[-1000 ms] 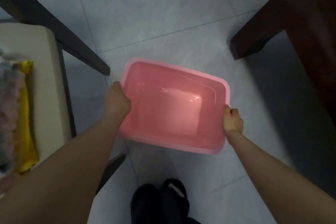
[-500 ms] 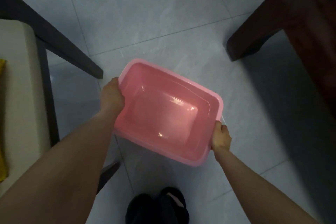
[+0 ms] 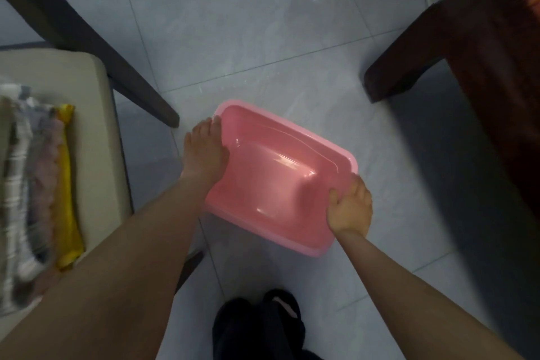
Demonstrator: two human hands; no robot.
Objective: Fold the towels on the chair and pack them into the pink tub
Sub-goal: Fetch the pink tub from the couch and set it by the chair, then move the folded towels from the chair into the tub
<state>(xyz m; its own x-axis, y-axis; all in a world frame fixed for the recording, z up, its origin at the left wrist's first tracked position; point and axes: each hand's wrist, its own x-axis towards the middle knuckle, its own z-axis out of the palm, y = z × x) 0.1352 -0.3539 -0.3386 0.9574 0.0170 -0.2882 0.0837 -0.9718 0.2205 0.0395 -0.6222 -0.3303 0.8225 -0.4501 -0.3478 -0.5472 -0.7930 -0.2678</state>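
Gripping glossy rectangular plastic pink tub (image 3: 271,184) at opposite rims: left hand (image 3: 204,152), right hand (image 3: 349,209), fingers curled.

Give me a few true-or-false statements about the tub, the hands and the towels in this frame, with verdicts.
1. The pink tub has nothing in it. True.
2. Only the right hand holds the tub. False: the left hand grips the opposite rim as well.
3. The towels lie on the cream chair seat to the person's left. True.
4. One towel is already packed in the tub. False: every towel in view, the yellow towel among them, is on the seat.
5. The tub sits on the chair at the right. False: it is over the tiled floor, apart from the dark wooden chair.
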